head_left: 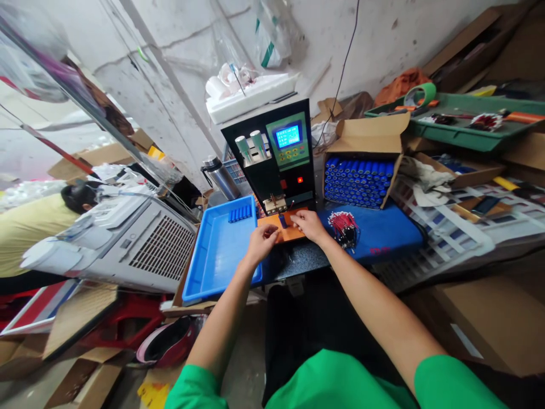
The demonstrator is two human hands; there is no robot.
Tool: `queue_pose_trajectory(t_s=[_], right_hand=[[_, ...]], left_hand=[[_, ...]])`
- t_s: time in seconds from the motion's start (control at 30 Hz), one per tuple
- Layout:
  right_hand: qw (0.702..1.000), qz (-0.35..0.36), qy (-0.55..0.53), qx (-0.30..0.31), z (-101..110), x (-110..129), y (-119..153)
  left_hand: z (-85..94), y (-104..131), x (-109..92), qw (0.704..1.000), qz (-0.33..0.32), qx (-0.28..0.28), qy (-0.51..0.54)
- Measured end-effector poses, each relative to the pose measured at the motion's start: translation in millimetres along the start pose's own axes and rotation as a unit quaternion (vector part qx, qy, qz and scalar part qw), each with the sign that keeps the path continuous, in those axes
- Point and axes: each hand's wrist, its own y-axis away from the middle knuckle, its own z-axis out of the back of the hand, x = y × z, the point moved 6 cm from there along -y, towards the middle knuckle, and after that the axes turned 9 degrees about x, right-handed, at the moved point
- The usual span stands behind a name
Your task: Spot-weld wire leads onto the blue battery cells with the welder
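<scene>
At one black machine [272, 170], the step in hand looks like positioning, and the next move seems to call for steady alignment; around it are one blue tray [217, 255], one open carton [370, 133] of cells too many to count, one orange plate [294, 233], two hands, left hand [264, 237] and right hand [309, 223], fingers curled narrow, grip unclear, one wire bundle [344, 228], one row of cells [240, 213], roughly six, and one blue cell [283, 221] between the hands, apparently upright on the plate

1 blue cylinder [283, 221], upright on orange platform [293, 233], before black machine [250, 180].
</scene>
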Motion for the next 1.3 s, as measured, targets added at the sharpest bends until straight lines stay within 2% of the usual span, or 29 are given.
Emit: queue_pose_trajectory(t_s=[0.23,0.33,0.43,0.6,0.73,0.83,0.9,0.97,1.03,1.1,1.3], right_hand=[[1.0,0.0,-0.021,-0.004,2,0,1],[0.999,0.028,-0.01,0.035,-2,7,4],[0.996,0.054,0.009,0.073,-7,12,9],[0.994,0.061,0.014,0.089,-11,13,11],[0.996,0.061,-0.003,0.063,-5,14,11],[0.997,0.036,-0.06,0.032,0,11,10],[0.994,0.01,-0.107,0.02,2,7,9],[0.99,-0.008,-0.14,0.008,4,5,9],[0.988,-0.018,-0.156,-0.007,5,4,10],[0.987,-0.028,-0.156,-0.021,7,4,10],[0.989,-0.037,-0.136,-0.052,8,0,7]], left_hand=[[-1.7,6,1,0.999,-0.009,-0.029,-0.014],[-5.6,4,-1,0.999,-0.018,-0.034,-0.003],[-14.3,-1,-5,1.0,-0.025,-0.015,0.008],[-25.2,-10,-13,1.0,-0.027,-0.008,0.006],[-22.2,-3,-17,0.998,-0.045,-0.024,-0.022],[-13.3,6,-22,0.991,-0.1,-0.056,-0.069],[-12.4,7,-23,0.986,-0.134,-0.045,-0.086],[-17.8,4,-21,0.986,-0.146,0.001,-0.083],[-26.1,-2,-17,0.987,-0.137,0.05,-0.069],[-32.4,-7,-13,0.989,-0.12,0.069,-0.047],[-36.3,-6,-11,0.995,-0.073,0.055,0.036]])
